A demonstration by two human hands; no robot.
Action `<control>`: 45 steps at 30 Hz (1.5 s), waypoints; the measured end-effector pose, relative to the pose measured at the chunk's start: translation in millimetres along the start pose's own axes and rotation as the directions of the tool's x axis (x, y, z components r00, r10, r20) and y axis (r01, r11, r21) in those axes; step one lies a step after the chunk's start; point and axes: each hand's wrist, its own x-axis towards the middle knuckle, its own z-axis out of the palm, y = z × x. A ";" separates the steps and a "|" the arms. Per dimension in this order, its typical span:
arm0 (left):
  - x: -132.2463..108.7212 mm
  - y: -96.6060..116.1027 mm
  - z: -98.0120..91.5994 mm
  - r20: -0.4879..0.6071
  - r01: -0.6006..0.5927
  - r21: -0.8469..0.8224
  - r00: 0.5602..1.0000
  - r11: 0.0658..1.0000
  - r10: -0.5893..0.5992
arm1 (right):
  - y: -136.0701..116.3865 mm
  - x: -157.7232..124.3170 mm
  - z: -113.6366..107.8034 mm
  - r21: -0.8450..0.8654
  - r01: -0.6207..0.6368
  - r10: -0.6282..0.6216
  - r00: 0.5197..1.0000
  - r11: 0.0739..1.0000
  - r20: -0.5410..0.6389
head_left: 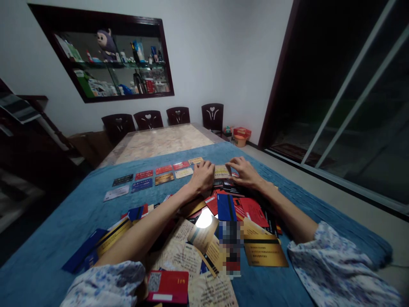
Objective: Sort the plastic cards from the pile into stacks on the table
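Both hands are at the far side of a heap of cards, with a pale yellowish card [221,172] between them. My left hand [203,175] has its fingers curled down at that card's left edge; whether it grips the card is hard to make out. My right hand [244,171] is at the card's right side, thumb and fingers bent and apart, near a small red-and-white piece. Below them the heap holds a blue card [226,207], a red card [254,212], a gold card [266,251] and several others. Two rows of cards, including a dark blue one [142,185], lie left of my left hand.
A blue cloth [79,213] covers the near part of the marble-patterned table [159,140]. Dark chairs [212,117] stand beyond it. A wall shelf [124,64] holds bottles and a plush toy. A red-and-orange container [241,137] is on the floor, and glass doors are at the right.
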 end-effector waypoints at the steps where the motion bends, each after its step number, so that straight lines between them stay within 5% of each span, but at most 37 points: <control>1: -1.6 -2.4 -0.7 0.002 0.004 0.005 1.000 1.000 -0.004 | -2.5 2.6 0.1 0.000 0.004 -0.004 1.000 1.000 0.014; 28: -35.5 -78.0 -15.2 0.171 0.026 0.056 0.985 0.998 -0.036 | -56.5 85.6 10.9 -0.003 0.128 -0.120 0.943 0.992 0.311; 45: -42.4 -126.4 -5.6 0.255 0.147 0.079 0.953 0.986 -0.162 | -93.1 136.8 27.7 -0.028 0.117 -0.094 0.899 0.993 0.427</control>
